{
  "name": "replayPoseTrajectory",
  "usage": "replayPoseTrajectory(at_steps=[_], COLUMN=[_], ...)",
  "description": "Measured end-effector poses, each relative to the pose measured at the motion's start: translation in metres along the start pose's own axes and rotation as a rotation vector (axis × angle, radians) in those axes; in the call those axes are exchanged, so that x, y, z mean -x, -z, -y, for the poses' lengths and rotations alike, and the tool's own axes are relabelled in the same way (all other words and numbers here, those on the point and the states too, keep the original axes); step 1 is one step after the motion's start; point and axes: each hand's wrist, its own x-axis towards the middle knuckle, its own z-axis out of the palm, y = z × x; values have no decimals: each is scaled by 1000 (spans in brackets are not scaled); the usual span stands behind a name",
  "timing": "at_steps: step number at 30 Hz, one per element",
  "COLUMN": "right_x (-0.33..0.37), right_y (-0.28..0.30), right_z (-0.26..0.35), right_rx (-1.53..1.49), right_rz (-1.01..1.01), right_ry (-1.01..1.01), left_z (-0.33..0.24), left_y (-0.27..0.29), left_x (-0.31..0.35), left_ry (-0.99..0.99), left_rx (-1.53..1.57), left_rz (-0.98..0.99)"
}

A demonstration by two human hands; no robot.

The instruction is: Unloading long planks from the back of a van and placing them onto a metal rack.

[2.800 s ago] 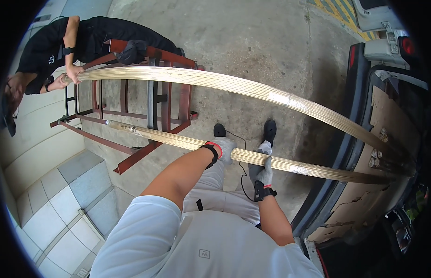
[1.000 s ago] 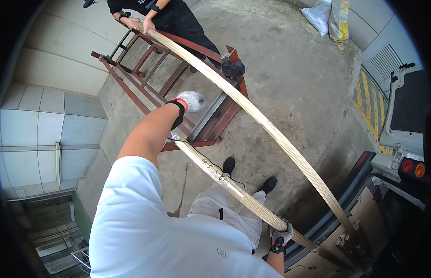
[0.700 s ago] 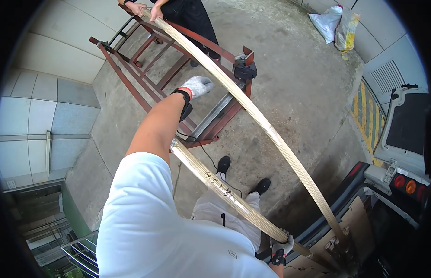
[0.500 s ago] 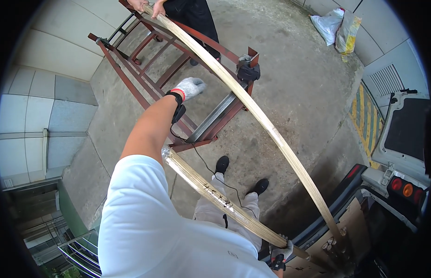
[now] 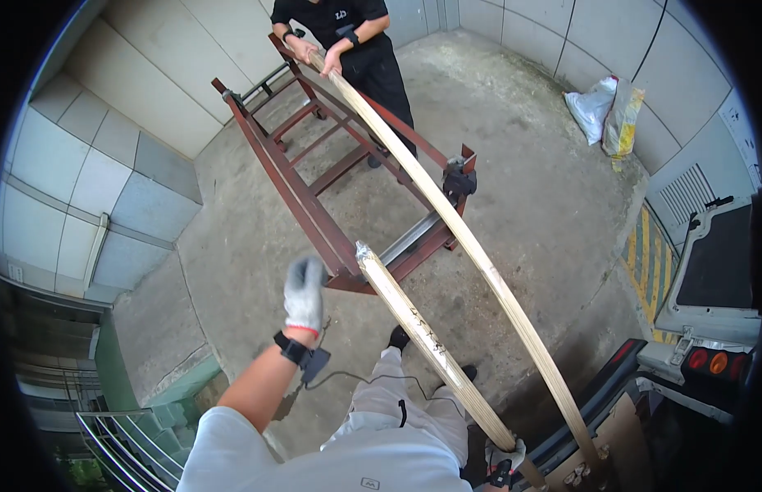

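My right hand (image 5: 505, 453), in a grey-white glove, is closed around the lower part of a bundle of long pale strips (image 5: 430, 348) with dark handwriting and clear wrap at its far end. This bundle slants up across my legs, its far tip over the near end of a red-brown metal frame (image 5: 325, 238). To the left of that tip hangs my gloved left hand (image 5: 304, 293), touching nothing; its fingers are smeared by motion. A second long bundle (image 5: 471, 246) runs beside the first. A co-worker's hands (image 5: 319, 61) grip its far end.
The co-worker (image 5: 360, 82) stands behind the frame. An open vehicle rear (image 5: 643, 385) lies at the lower right, with both bundles' near ends there. Two sacks (image 5: 604, 119) lean on the back wall. A metal railing (image 5: 122, 443) is at lower left. A cable (image 5: 373, 377) trails from my left wrist.
My left hand has drawn back toward me from over the frame. The bundle in my right hand has swung its far tip up and to the right. More of the co-worker shows.
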Motion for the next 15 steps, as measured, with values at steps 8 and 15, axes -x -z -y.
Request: replayPoseTrajectory(at_steps=[8, 15], right_x=[-18, -19], right_y=[-16, -7], right_z=[-11, -20], right_rx=[288, -30], right_rz=[325, 297], right_ry=[-259, -291], left_z=[136, 155], left_y=[-140, -183], left_x=[212, 226], left_ry=[1319, 1354], left_rx=[631, 551], left_rz=[672, 504])
